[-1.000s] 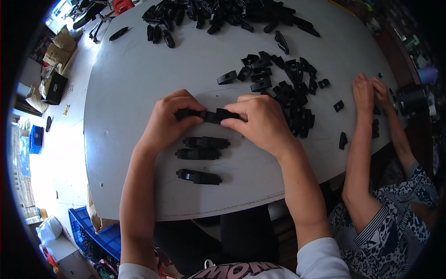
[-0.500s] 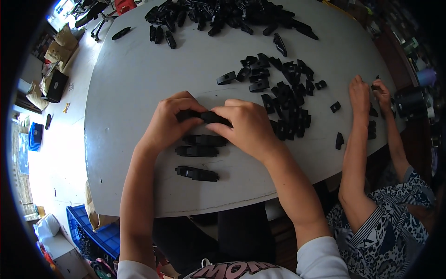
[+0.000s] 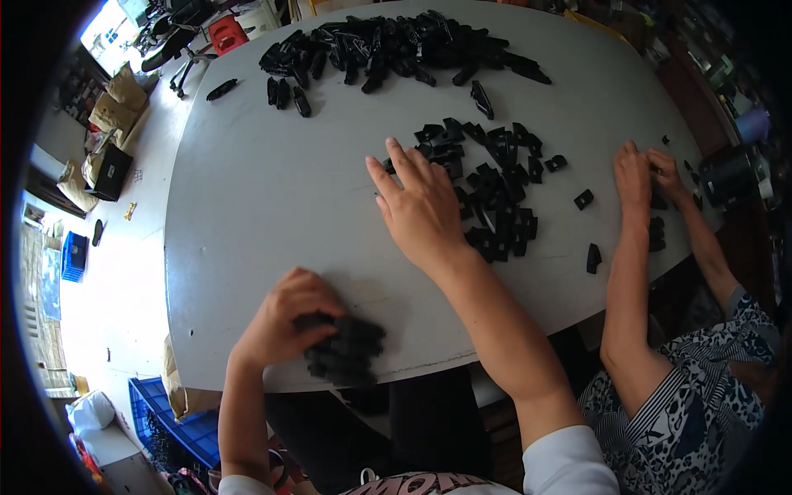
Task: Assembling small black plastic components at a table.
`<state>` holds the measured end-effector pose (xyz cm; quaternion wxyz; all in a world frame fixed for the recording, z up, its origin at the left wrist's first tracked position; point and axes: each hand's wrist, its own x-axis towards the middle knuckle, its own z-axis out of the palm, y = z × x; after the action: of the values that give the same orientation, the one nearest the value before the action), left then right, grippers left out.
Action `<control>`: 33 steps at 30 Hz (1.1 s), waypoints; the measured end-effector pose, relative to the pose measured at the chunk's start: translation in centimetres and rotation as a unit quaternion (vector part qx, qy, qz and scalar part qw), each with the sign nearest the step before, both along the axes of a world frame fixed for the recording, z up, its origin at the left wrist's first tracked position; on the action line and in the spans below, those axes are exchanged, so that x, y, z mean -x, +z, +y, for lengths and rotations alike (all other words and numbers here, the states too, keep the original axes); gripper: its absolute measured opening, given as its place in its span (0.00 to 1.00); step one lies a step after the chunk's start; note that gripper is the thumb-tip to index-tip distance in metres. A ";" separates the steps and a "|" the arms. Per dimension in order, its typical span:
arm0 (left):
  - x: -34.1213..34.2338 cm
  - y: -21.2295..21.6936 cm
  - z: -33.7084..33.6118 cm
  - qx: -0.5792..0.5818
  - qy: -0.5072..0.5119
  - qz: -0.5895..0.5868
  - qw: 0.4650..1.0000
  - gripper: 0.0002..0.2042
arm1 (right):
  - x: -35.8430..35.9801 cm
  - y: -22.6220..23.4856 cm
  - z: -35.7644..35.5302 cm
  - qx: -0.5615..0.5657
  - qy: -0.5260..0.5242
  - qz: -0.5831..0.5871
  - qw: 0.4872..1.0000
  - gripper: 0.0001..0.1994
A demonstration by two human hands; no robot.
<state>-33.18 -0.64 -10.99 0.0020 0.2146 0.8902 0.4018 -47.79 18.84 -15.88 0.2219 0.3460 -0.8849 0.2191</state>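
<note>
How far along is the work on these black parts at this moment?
Done: a small stack of black pieces sits at the near table edge, under the left hand. In hand: the right hand, fingers spread, reaches the middle pile of small black parts. Left: that pile and the far heap look largely untouched.

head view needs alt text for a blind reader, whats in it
Seen from above, a person's left hand covers a small stack of black plastic parts at the near edge of a grey table, while the right hand reaches open toward a loose pile of small black pieces. Another person's hands work at the right.
</note>
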 end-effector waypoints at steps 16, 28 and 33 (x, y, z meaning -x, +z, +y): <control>-3.9 12.1 13.4 -0.369 0.137 -0.051 0.918 0.04 | -0.4 -0.7 -0.3 -0.008 -0.001 -0.050 0.999 0.18; -5.5 18.4 17.8 -0.209 0.282 -0.128 0.927 0.08 | -0.8 -0.3 -0.8 -0.004 -0.004 -0.042 0.999 0.17; -2.8 9.7 12.2 -0.449 0.049 -0.004 0.892 0.06 | 0.3 -1.6 -0.4 0.053 -0.016 -0.009 0.998 0.10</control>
<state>-30.35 11.58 -1.26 -0.1111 0.1472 0.6243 0.7591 -48.08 18.48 -17.43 0.2355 0.3172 -0.8796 0.2652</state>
